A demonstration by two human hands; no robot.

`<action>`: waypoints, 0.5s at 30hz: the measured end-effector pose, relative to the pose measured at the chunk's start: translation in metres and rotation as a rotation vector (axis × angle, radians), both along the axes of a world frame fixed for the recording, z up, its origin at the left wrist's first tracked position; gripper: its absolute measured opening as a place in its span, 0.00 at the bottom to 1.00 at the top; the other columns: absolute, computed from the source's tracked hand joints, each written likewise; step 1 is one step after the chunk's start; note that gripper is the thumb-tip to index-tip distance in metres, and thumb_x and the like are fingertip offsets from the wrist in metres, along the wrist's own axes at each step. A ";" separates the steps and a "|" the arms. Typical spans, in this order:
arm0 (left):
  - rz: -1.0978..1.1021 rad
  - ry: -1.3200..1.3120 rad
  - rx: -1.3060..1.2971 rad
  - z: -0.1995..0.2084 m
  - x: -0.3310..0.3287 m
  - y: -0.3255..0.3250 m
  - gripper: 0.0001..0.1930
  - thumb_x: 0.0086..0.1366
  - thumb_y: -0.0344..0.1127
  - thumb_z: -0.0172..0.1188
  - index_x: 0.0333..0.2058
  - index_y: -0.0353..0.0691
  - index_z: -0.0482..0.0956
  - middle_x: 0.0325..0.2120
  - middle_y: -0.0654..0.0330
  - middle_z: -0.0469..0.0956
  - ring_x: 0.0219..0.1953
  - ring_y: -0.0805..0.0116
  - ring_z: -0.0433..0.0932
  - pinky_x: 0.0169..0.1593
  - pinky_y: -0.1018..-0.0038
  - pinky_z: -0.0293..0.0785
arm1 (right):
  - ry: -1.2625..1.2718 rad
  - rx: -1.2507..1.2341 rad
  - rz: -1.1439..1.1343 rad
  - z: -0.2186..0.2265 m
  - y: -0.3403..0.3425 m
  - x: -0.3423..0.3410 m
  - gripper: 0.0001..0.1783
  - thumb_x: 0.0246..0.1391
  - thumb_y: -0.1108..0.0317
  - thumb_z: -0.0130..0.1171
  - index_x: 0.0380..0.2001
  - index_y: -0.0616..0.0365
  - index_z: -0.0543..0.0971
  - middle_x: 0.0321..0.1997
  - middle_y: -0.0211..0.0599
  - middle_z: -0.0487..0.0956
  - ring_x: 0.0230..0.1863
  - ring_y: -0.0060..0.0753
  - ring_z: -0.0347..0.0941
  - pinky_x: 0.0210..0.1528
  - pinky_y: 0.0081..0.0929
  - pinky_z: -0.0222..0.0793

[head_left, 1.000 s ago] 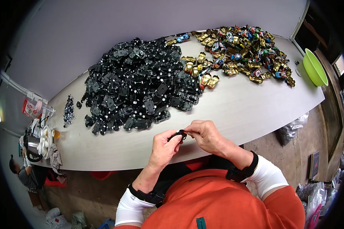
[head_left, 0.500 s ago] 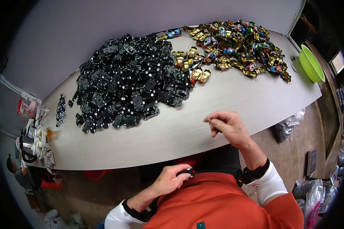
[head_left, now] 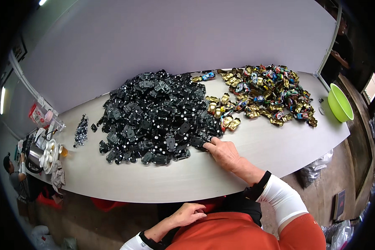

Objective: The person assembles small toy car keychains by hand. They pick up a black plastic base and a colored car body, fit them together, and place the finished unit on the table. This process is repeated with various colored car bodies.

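- A long pale table (head_left: 254, 164) is running from left to right, carrying everything.
- A big heap of black toy-car chassis parts (head_left: 154, 114) is covering its middle, spreading toward the near edge.
- A smaller heap of gold and coloured toy-car bodies (head_left: 262, 91) is lying at the far right, just beside the black heap.
- A lime-green bowl (head_left: 340, 103) is sitting near the right end.
- The right hand (head_left: 225, 153) is resting on the table, its fingertips (head_left: 208, 143) touching a black part at the near right edge of the heap; whether it is gripping one, I cannot tell.
- The left hand (head_left: 189, 214) is hovering below the near table edge, loosely curled, with no object showing in it.
- A small cluster of dark bits (head_left: 81, 130) is lying left of the heap.
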State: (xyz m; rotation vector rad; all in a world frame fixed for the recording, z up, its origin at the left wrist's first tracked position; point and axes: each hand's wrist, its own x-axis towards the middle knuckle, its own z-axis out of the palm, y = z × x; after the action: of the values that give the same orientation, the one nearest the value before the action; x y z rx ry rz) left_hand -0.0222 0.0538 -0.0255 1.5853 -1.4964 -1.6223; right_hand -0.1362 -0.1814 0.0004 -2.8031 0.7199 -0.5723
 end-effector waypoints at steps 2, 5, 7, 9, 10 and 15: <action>0.162 0.225 0.025 0.018 0.005 0.001 0.14 0.59 0.26 0.55 0.45 0.29 0.73 0.29 0.55 0.78 0.26 0.75 0.77 0.26 0.82 0.73 | 0.015 -0.061 0.064 -0.002 -0.009 -0.001 0.12 0.41 0.71 0.57 0.34 0.52 0.74 0.27 0.37 0.68 0.24 0.40 0.72 0.25 0.36 0.68; 0.420 0.354 -0.128 0.025 0.013 -0.022 0.12 0.60 0.26 0.54 0.43 0.29 0.73 0.24 0.60 0.76 0.23 0.77 0.74 0.25 0.82 0.72 | -0.289 0.013 0.034 0.001 -0.016 -0.005 0.07 0.42 0.74 0.58 0.29 0.54 0.75 0.24 0.36 0.70 0.22 0.36 0.71 0.21 0.31 0.66; 0.565 0.473 -0.189 0.017 0.021 -0.055 0.13 0.60 0.25 0.54 0.43 0.26 0.72 0.26 0.58 0.76 0.24 0.75 0.75 0.26 0.81 0.73 | -0.503 0.157 -0.029 -0.004 -0.024 -0.009 0.04 0.44 0.75 0.58 0.26 0.57 0.75 0.20 0.35 0.71 0.18 0.31 0.69 0.17 0.27 0.63; 0.674 0.625 -0.187 0.014 0.020 -0.090 0.15 0.59 0.24 0.54 0.45 0.25 0.69 0.30 0.54 0.76 0.28 0.70 0.76 0.29 0.79 0.74 | -0.552 0.903 -0.263 0.005 -0.026 -0.017 0.03 0.46 0.74 0.57 0.25 0.60 0.74 0.18 0.32 0.71 0.15 0.25 0.66 0.13 0.23 0.60; 0.714 0.697 -0.170 0.014 0.017 -0.106 0.16 0.59 0.24 0.54 0.46 0.25 0.67 0.32 0.53 0.76 0.29 0.68 0.77 0.31 0.77 0.75 | -0.570 1.280 -0.385 0.008 -0.026 -0.022 0.03 0.48 0.73 0.57 0.24 0.61 0.74 0.17 0.31 0.71 0.13 0.22 0.65 0.11 0.21 0.58; 0.802 0.927 -0.193 0.002 -0.005 -0.146 0.21 0.57 0.20 0.55 0.50 0.27 0.64 0.41 0.51 0.73 0.33 0.66 0.77 0.36 0.76 0.76 | -0.839 1.767 -0.518 -0.001 -0.014 -0.031 0.07 0.50 0.73 0.55 0.23 0.57 0.69 0.18 0.27 0.66 0.14 0.18 0.62 0.11 0.15 0.52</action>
State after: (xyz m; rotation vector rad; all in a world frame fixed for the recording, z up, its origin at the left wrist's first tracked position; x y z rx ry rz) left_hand -0.0276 -0.0918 -0.0232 0.8852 -0.4163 -1.3377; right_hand -0.1670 -0.1951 -0.0008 -0.6666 0.9531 -0.5927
